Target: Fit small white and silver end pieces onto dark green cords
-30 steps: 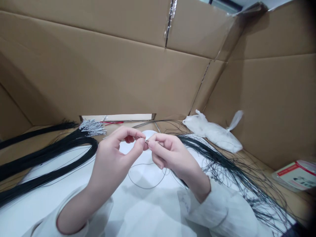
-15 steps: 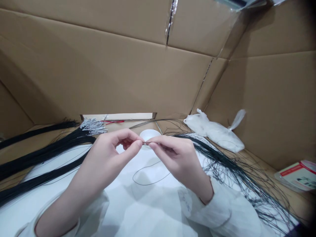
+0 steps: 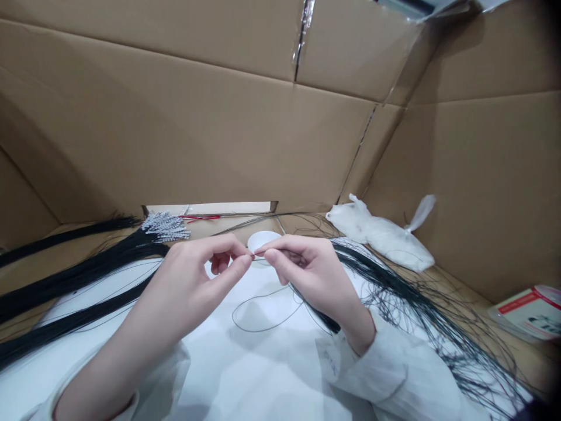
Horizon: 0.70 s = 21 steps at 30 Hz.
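left hand [image 3: 193, 283] and right hand [image 3: 312, 270], pinched nearly closed, hold a thin dark flexible cord [image 3: 259, 259] close together, likely for precision.

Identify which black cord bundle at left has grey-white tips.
The middle long black cord bundle: thin grey-white tips fan from its far end; the farther bundle and nearer bundle show none.

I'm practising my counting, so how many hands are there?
2: the left hand on the left, the right hand on the right, fingertips at a cord before the bowl.
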Each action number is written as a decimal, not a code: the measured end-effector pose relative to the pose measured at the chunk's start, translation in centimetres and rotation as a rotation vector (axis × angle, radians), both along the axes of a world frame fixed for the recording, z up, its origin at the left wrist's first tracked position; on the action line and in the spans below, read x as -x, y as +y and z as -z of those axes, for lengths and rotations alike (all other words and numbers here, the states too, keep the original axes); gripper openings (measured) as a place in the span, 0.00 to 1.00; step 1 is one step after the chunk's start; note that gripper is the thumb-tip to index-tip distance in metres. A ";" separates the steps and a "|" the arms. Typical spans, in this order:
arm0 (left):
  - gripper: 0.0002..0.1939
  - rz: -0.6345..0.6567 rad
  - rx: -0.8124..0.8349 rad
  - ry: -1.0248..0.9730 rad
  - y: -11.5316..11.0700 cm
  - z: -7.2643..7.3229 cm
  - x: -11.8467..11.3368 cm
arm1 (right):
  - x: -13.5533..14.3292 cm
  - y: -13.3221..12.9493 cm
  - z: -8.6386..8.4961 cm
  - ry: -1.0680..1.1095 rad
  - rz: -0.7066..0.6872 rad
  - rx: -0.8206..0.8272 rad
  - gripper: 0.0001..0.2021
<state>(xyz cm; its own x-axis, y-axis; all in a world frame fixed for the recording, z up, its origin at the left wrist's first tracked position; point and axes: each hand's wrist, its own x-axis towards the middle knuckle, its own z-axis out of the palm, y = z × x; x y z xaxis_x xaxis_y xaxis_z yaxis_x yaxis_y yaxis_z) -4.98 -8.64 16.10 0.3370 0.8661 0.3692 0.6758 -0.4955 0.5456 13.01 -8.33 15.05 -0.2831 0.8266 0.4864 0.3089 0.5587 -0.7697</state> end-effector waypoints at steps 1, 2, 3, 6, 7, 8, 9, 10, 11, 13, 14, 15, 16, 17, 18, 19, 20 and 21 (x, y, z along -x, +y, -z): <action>0.09 0.003 0.005 -0.005 0.0 0.0 0.1 | 0.0 0.0 -0.1 0.017 -0.019 0.017 0.10; 0.09 0.007 0.009 -0.012 0.1 -0.1 0.1 | -0.1 0.1 -0.2 0.034 -0.035 0.030 0.10; 0.09 0.010 0.016 -0.020 0.1 -0.1 0.1 | -0.1 0.1 -0.2 0.052 -0.047 0.038 0.10; 0.09 0.020 0.032 -0.055 0.3 -0.1 0.0 | -0.1 0.0 -0.3 0.099 -0.068 0.045 0.08; 0.09 0.023 0.035 -0.065 0.3 -0.1 0.0 | -0.1 0.0 -0.3 0.113 -0.075 0.049 0.08; 0.09 0.023 0.035 -0.072 0.3 -0.1 -0.1 | -0.1 0.0 -0.2 0.123 -0.083 0.057 0.08; 0.09 0.020 0.034 -0.076 0.2 -0.1 -0.1 | -0.1 0.0 -0.2 0.130 -0.090 0.068 0.07; 0.09 0.017 0.035 -0.079 0.2 -0.2 -0.1 | -0.1 0.0 -0.1 0.133 -0.097 0.082 0.07; 0.09 0.018 0.041 -0.087 0.1 -0.2 -0.1 | -0.2 0.0 -0.1 0.132 -0.109 0.105 0.07; 0.09 0.052 0.089 -0.118 0.0 -0.4 0.1 | -0.4 0.3 -0.1 0.126 -0.170 0.180 0.08; 0.10 0.080 0.127 -0.145 0.1 -0.6 0.2 | -0.6 0.5 -0.2 0.130 -0.221 0.231 0.08; 0.11 0.110 0.171 -0.177 0.2 -0.7 0.4 | -0.8 0.7 -0.2 0.146 -0.279 0.283 0.08; 0.11 0.132 0.213 -0.215 0.4 -0.8 0.7 | -1.1 0.9 -0.3 0.177 -0.335 0.328 0.08; 0.11 0.145 0.246 -0.259 0.7 -0.9 1.0 | -1.5 1.1 -0.4 0.218 -0.382 0.362 0.08; 0.10 0.148 0.269 -0.312 1.0 -1.0 1.5 | -1.9 1.4 -0.5 0.264 -0.418 0.380 0.08; 0.09 0.146 0.285 -0.372 1.4 -1.0 2.1 | -2.3 1.6 -0.7 0.305 -0.441 0.386 0.09; 0.08 0.141 0.289 -0.434 1.8 -1.1 2.9 | -2.9 1.8 -0.9 0.338 -0.453 0.386 0.10; 0.07 0.113 0.276 -0.488 2.2 -1.2 3.8 | -3.4 2.0 -1.1 0.362 -0.451 0.381 0.11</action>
